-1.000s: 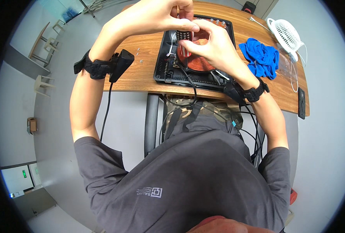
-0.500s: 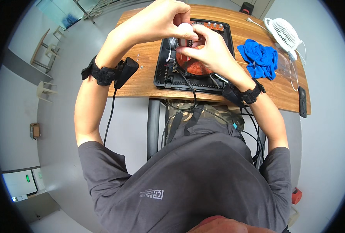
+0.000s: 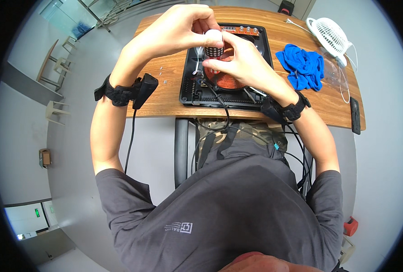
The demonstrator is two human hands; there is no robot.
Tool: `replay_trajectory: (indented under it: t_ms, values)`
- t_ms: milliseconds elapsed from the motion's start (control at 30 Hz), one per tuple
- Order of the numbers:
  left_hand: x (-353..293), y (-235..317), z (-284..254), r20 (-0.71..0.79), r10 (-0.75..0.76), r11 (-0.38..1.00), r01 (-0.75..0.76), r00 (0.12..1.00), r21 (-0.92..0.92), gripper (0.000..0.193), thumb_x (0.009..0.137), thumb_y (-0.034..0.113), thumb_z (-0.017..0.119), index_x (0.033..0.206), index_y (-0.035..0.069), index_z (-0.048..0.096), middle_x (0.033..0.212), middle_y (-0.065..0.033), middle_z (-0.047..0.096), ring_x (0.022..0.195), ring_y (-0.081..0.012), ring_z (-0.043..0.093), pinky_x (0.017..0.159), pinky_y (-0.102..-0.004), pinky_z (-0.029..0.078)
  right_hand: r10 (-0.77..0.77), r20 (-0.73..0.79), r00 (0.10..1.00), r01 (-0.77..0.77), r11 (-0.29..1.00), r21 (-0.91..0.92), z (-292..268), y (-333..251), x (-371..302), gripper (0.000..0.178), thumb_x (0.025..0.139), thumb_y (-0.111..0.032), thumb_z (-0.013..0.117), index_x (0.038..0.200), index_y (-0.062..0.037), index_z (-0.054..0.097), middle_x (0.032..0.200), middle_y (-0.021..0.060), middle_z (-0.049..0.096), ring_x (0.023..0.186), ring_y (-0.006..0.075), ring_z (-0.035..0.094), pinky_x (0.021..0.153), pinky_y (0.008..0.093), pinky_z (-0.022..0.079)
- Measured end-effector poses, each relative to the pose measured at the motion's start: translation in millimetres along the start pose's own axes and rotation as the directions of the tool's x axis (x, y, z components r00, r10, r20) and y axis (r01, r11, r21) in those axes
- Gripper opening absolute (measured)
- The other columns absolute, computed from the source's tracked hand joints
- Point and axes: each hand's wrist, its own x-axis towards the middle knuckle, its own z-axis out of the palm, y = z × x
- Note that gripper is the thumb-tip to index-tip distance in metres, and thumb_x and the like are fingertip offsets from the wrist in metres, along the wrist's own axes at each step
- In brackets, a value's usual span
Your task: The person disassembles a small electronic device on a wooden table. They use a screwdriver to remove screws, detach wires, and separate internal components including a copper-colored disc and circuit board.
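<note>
You have 2 hands on 1 small cylinder (image 3: 214, 51), above 1 uncovered black housing (image 3: 197, 98) with 1 round copper-coloured coil (image 3: 226, 81) in it. Along the far side of the housing runs 1 orange circuit board with 3 round silvery buttons (image 3: 249, 30). To the left on the wooden table (image 3: 163, 105) you have about 3 tiny light-coloured pieces (image 3: 165, 82); to the right, 1 blue cloth (image 3: 303, 68), 1 white fan (image 3: 331, 36) and 1 flat black device (image 3: 355, 116) at the table's edge. You wear 2 black wristbands, each with 1 black box.

Your hands and the cylinder block part of the coil and the housing's middle. A black cable (image 3: 228, 109) drapes over the housing's near rim, and white wires lie beside the coil. The cloth lies bunched, well apart from your fingers, with the fan beyond it.

Your left hand (image 3: 190, 28) is pinched narrow on the cylinder near its top, thumb against its side; your right hand (image 3: 244, 61) closes round it lower down, thumb and forefinger on opposite sides. The cylinder has a smooth, rounded white top and a black side patterned with pale spots. Your fingers hide the rest of it.
</note>
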Motion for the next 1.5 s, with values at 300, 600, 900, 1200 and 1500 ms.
replay_trajectory:
  t_ms: [300,600,900,1200,1500]
  values:
    - [2,-18,21,-0.125,0.056,0.998,-0.056,0.991,0.001,0.026,0.091,0.025,0.080,0.098,0.001,0.070,0.082,-0.0053,0.067,0.071,-0.0095,0.061,0.064,-0.0257,0.049,0.053,0.015,0.999,-0.053,0.998,0.029,-5,-16,0,0.036,0.084,-0.021,0.079,0.106,0.0038,0.064,0.088,0.0154,0.071,0.081,0.0233,0.072,0.075,0.0355,0.057]
    - [3,-15,13,-0.032,0.278,0.960,-0.278,0.960,0.006,0.021,0.095,0.013,0.073,0.114,0.002,0.073,0.092,-0.0010,0.061,0.068,-0.0073,0.048,0.060,-0.0241,0.043,0.024,0.023,0.999,-0.023,0.998,-0.064,-6,-11,-1,0.035,0.084,-0.022,0.075,0.104,0.0039,0.063,0.083,0.0160,0.070,0.079,0.0285,0.073,0.077,0.0383,0.057]
    - [12,-8,23,-0.156,0.151,0.977,-0.122,0.976,0.177,0.038,0.091,0.029,0.081,0.080,0.001,0.057,0.066,0.0006,0.053,0.062,-0.0056,0.051,0.054,-0.0259,0.041,0.066,-0.024,0.998,-0.067,0.997,-0.038,-7,-16,-1,0.048,0.081,-0.028,0.084,0.113,0.0018,0.062,0.089,0.0139,0.070,0.083,0.0279,0.071,0.077,0.0381,0.057]
    - [0,-14,25,-0.168,0.104,0.989,-0.121,0.980,-0.091,0.030,0.093,0.028,0.077,0.090,0.001,0.065,0.066,0.0016,0.057,0.062,-0.0039,0.051,0.054,-0.0240,0.041,0.133,0.058,0.989,-0.134,0.991,0.010,-8,-27,-1,0.038,0.089,-0.021,0.072,0.112,0.0058,0.059,0.082,0.0182,0.071,0.074,0.0286,0.072,0.070,0.0387,0.056]
    - [6,-7,27,-0.234,0.029,0.980,0.018,0.972,0.196,0.047,0.094,0.036,0.077,0.071,0.001,0.054,0.057,-0.0002,0.043,0.056,-0.0081,0.037,0.050,-0.0284,0.032,0.133,0.047,0.990,-0.130,0.990,-0.059,-1,-14,-1,0.037,0.083,-0.021,0.082,0.102,0.0027,0.060,0.080,0.0165,0.069,0.074,0.0298,0.070,0.071,0.0396,0.054]
